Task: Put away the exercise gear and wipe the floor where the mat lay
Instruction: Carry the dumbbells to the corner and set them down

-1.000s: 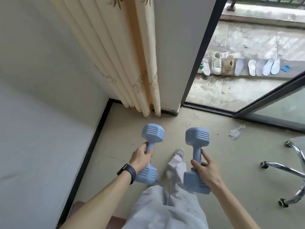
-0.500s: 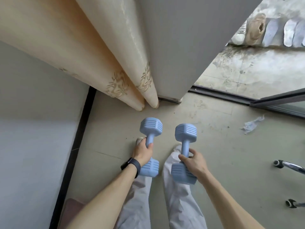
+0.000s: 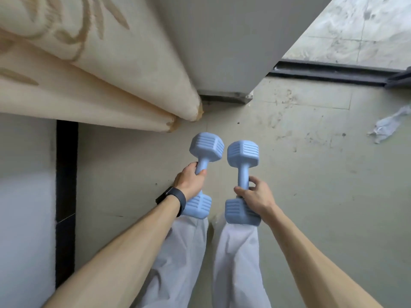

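Head view is showing the left hand (image 3: 190,182) gripping one blue dumbbell (image 3: 205,152) and the right hand (image 3: 258,196) gripping the other dumbbell (image 3: 242,156), side by side above the floor (image 3: 311,174) near the curtain (image 3: 100,85).

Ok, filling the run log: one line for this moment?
step: carrying gear | left hand: grips left dumbbell | right hand: grips right dumbbell | place: by curtain
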{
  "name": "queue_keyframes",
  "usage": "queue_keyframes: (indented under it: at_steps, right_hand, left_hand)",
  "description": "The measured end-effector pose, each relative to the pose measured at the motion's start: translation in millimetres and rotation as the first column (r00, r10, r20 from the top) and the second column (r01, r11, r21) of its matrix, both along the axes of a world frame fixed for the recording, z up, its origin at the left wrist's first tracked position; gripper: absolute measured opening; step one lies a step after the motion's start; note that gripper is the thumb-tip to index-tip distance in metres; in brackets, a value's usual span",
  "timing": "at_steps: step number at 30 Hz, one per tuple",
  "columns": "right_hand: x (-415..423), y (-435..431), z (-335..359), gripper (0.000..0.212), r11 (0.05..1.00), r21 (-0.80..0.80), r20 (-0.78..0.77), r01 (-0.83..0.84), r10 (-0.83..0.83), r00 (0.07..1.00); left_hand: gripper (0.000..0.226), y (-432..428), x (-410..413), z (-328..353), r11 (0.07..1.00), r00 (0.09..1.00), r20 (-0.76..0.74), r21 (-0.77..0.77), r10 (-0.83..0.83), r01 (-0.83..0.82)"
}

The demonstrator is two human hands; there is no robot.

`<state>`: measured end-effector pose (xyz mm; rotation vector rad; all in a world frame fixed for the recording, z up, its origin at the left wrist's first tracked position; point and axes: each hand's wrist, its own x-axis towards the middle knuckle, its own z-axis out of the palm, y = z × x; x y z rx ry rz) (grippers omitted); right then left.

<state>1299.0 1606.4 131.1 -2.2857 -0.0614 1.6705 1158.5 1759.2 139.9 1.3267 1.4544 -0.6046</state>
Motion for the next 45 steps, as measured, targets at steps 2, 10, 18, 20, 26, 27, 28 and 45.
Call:
queue_keyframes:
  at_steps: [2,10,18,20,26,27,28,45]
  right_hand:
    - [1,3,-35,0.051,1.0,0.017,0.015,0.019,-0.02,1.0]
    - [21,30,-166,0.042,0.992,0.121,0.087,0.032,-0.043,0.995]
    - [39,80,-237,0.04,0.966,0.253,0.209,0.047,-0.102,0.973]
    - [44,92,-246,0.04,0.958,0.28,0.226,0.057,-0.123,0.966]
    - [40,108,-244,0.056,0.956,0.285,0.258,-0.071,-0.006,0.966]
    - [40,109,-238,0.059,0.957,0.263,0.25,-0.126,0.058,0.967]
    - [42,108,-229,0.062,0.958,0.225,0.239,-0.181,0.125,0.963]
    - [60,64,211,0.04,0.755,0.121,0.433,-0.645,0.545,0.718]
  left_hand:
    - [0.022,4,5,-39,1.0,1.0,0.007,0.002,0.008,-0.008]
    - [0.012,22,25,-178,0.99,0.987,0.103,0.048,0.126,-0.131]
    - [0.03,56,59,-249,0.963,0.959,0.223,0.168,0.172,-0.212]
    - [0.042,69,65,-258,0.961,0.957,0.237,0.177,0.167,-0.211]
    - [0.058,81,66,-259,0.983,0.988,0.155,0.185,-0.019,-0.011]
    - [0.062,80,67,-254,0.985,0.991,0.124,0.173,-0.041,0.019]
    - [0.067,78,69,-245,0.985,0.993,0.094,0.163,-0.065,0.049]
    - [0.048,37,69,158,0.744,0.801,-0.138,0.309,-0.582,0.593]
